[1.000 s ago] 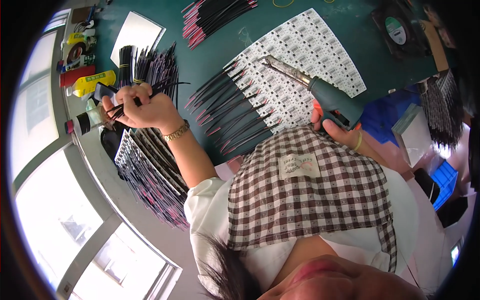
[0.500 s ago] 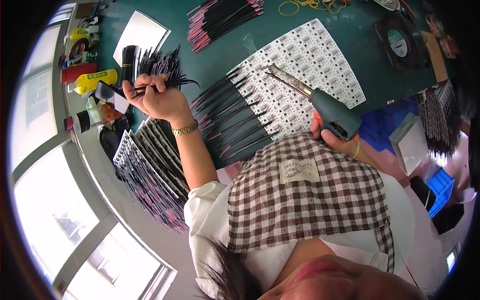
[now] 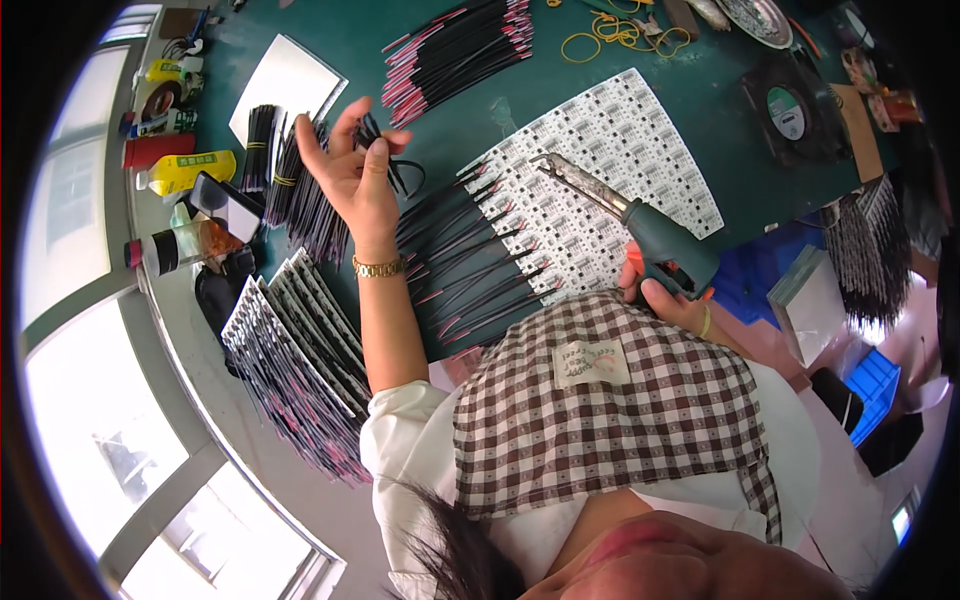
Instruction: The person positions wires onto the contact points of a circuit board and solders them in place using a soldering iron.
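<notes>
My left hand (image 3: pixel 362 200) is raised over the left of the table, palm up, forefinger stretched out. A few thin black wires (image 3: pixel 408 178) are pinched by its other fingers and curl out to the right. At the table's near edge my right hand (image 3: pixel 672 302) grips the dark green handle of a soldering gun (image 3: pixel 668 240). The gun's metal tip points up and left over a white panel of small circuit boards (image 3: pixel 640 130). Along the panel's left edge lie several black wires with red ones (image 3: pixel 465 255), their ends on the boards; whether they are joined on cannot be made out.
Bundles of black wires (image 3: pixel 312 210) lie left of the panel, and a red-black bundle (image 3: pixel 465 55) behind it. Stacked wired panels (image 3: pixel 300 350) stand at lower left. A yellow bottle (image 3: pixel 190 172) is far left. A black fan-like unit (image 3: pixel 790 115) and yellow cord (image 3: pixel 620 35) are at the back.
My left hand has moved right from beside the wire bundles, and its forefinger has stretched out. The soldering gun stays in my right hand, nearly still. The whole view has shifted slightly.
</notes>
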Demonstrator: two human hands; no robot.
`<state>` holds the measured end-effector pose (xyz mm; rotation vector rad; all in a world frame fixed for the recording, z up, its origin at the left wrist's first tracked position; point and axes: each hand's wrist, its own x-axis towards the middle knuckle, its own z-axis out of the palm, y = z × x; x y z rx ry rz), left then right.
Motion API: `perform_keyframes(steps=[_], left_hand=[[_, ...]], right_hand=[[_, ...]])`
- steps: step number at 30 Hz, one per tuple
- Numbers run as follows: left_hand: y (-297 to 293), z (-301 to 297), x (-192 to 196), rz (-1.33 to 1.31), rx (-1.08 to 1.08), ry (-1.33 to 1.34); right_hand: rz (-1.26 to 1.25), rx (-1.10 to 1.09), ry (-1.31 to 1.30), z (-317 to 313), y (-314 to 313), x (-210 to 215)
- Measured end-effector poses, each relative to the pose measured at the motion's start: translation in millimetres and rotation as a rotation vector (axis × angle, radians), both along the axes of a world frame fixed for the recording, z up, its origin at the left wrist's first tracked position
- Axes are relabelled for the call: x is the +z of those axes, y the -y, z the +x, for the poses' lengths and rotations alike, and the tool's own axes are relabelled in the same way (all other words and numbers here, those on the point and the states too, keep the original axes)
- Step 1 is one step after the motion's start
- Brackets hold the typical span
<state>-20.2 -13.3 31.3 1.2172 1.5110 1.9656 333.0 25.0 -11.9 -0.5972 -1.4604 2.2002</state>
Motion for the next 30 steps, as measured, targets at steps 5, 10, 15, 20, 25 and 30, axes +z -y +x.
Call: perform_keyframes(steps=[5,10,15,20,25,30], left_hand=[[0,-6,-12,-0.091,-0.048,0.083],[0,-9,-9,-0.066,0.109,0.162],[28,-29,30,0.009,0.478,-0.453],[48,-59,63,-0.115,0.632,-0.764],[46,-66,99,0.023,0.697,-0.662],[31,-23,102,-0.032,0.587,-0.589]], right_hand=[[0.038,0.03,0.03,-1,-1,13],[0.014,0.022,0.031,-3,-3,5],[0.05,0.033,0.062,-3,-3,15],[0.057,0.027,0.041,-2,-1,12],[0.062,0.063,0.014,-2,-1,7],[0.063,0.032,0.023,-1,-1,13]])
